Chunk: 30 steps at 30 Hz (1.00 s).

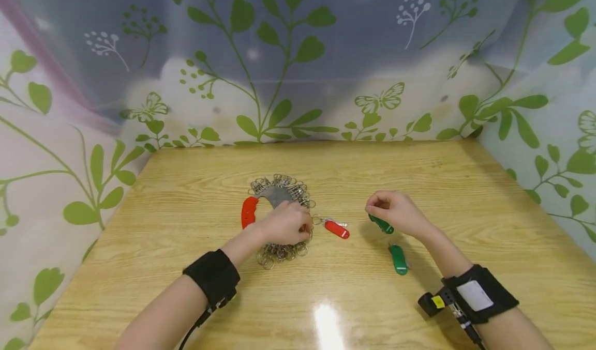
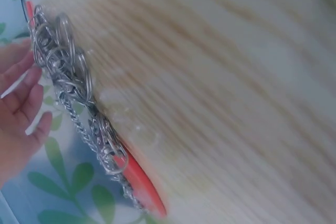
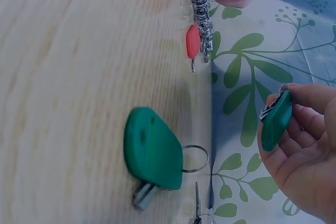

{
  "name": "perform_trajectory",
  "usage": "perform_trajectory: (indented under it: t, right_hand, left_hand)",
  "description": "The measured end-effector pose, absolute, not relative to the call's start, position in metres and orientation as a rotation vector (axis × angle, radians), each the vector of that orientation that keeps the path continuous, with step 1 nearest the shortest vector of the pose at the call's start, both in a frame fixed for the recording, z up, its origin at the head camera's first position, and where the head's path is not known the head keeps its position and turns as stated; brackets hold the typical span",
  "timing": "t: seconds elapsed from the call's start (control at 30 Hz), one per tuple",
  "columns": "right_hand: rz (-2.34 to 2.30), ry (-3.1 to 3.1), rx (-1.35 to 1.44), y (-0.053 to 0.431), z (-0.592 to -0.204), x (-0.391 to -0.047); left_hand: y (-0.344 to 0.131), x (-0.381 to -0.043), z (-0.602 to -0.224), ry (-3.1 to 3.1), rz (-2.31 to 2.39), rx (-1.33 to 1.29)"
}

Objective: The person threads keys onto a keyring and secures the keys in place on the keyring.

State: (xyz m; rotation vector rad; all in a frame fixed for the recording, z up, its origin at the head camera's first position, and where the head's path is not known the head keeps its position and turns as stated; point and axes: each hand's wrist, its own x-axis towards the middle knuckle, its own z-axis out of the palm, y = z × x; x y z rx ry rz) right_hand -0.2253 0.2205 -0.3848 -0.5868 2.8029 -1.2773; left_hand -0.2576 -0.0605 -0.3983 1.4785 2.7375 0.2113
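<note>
My right hand (image 1: 396, 213) pinches a green key tag (image 3: 277, 121), with the metal of keys showing along its edge in the right wrist view. A second green key tag (image 1: 398, 259) with a key and a split ring (image 3: 207, 158) lies on the table below that hand. My left hand (image 1: 286, 223) rests over a large metal key holder (image 1: 277, 194) with a red handle (image 1: 249, 212). Its relaxed fingers (image 2: 23, 80) are at the holder's many rings (image 2: 65, 51). Right beside the holder lies a red key tag (image 1: 336, 229) with keys, its ring close to the holder's edge.
The wooden table (image 1: 186, 179) meets a leaf-patterned curtain (image 1: 288, 81) at the back and on both sides. Black straps (image 1: 211, 277) with cameras and cables sit on both wrists. Bright glare (image 1: 328, 324) lies on the table's near part.
</note>
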Motion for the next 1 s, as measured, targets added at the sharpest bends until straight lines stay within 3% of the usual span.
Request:
perform_trajectory:
  t: [0.5, 1.0]
  right_hand:
    - [-1.277, 2.793, -0.622, 0.222, -0.386, -0.222]
    - [-1.182, 2.846, -0.637, 0.224, -0.386, -0.222]
  left_hand:
    - [-0.044, -0.249, -0.403, 2.840, 0.039, 1.198]
    - [-0.050, -0.254, -0.393, 2.602, 0.792, 1.001]
